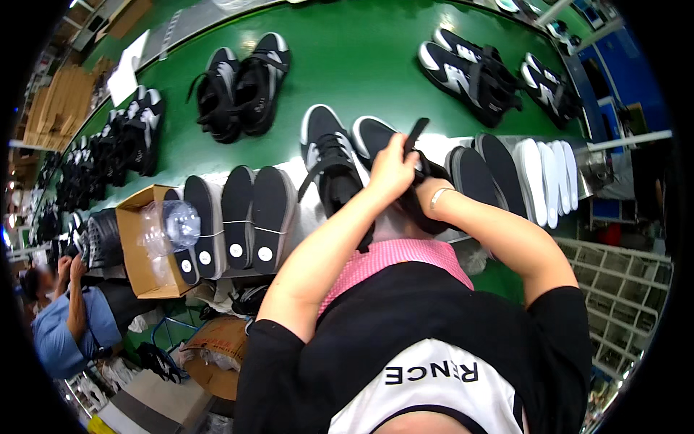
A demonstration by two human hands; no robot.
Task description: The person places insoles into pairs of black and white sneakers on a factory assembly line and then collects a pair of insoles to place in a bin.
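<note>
A black shoe (pixel 374 136) with a white-edged sole sits at the near edge of the green bench, toe pointing away from me. My left hand (pixel 392 170) is closed on the upper of this shoe near its opening, and a black strap (pixel 416 133) sticks up beside the fingers. My right hand (pixel 429 194), with a silver bracelet at the wrist, reaches into the shoe's opening; its fingers are hidden. Just left of it stands the matching shoe (pixel 327 137), its strap hanging out to the side, touched by neither hand.
Black insoles (pixel 274 210) lie left of the shoes beside a cardboard box (pixel 148 249) holding clear plastic. More black insoles (pixel 499 170) and white insoles (pixel 531 181) lie to the right. Shoe pairs (pixel 253 87) stand farther back. A person in blue (pixel 79 325) works at far left.
</note>
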